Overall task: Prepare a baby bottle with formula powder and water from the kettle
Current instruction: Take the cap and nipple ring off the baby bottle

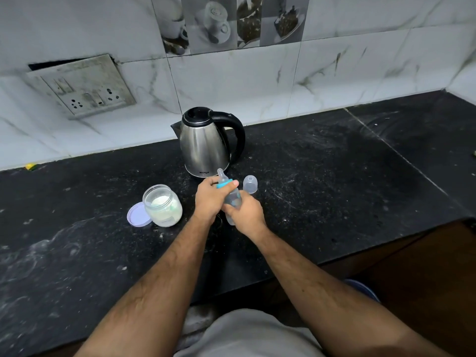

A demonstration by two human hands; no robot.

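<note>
Both hands hold a clear baby bottle [234,199] tilted above the black counter [334,189]. My left hand [209,199] grips its blue collar [223,184], with the teat [221,175] sticking up past the fingers. My right hand [247,213] is wrapped around the bottle's lower body. Just behind them stands a steel kettle [203,146] with a black lid and handle, spout to the left. An open jar of white formula powder [162,205] sits left of my hands, its lilac lid [137,214] lying beside it.
The bottle's clear dome cap [250,184] stands on the counter right of the bottle. A wall socket plate [82,88] is on the tiled wall at the back left. The counter's front edge runs close to my body.
</note>
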